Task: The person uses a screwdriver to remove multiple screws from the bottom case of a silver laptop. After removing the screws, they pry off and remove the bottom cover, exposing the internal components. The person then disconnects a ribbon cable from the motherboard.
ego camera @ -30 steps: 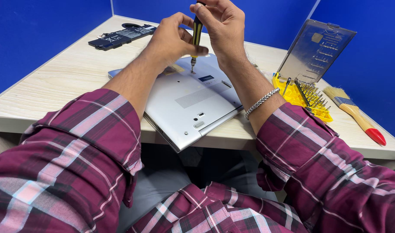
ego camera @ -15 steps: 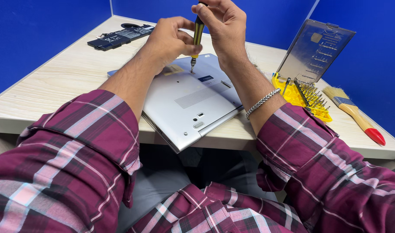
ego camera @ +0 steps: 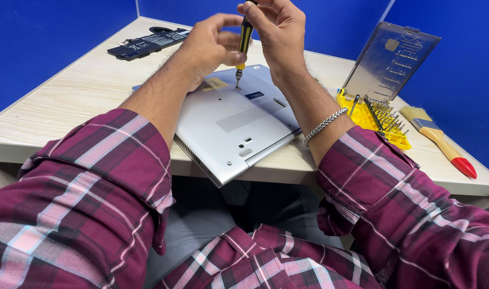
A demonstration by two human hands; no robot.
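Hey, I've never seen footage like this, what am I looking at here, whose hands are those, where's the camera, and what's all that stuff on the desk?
There is no machine here: a person wears a camera on the head, so you look down over their plaid sleeves at their own two hands. The right hand holds a small yellow and black screwdriver upright, and the left hand steadies it, tip on the silver laptop, which lies bottom up on the wooden desk. At the far left lies a flat black battery pack. To the right stand a yellow screwdriver bit set with its clear lid open and a paintbrush with a red-tipped handle.
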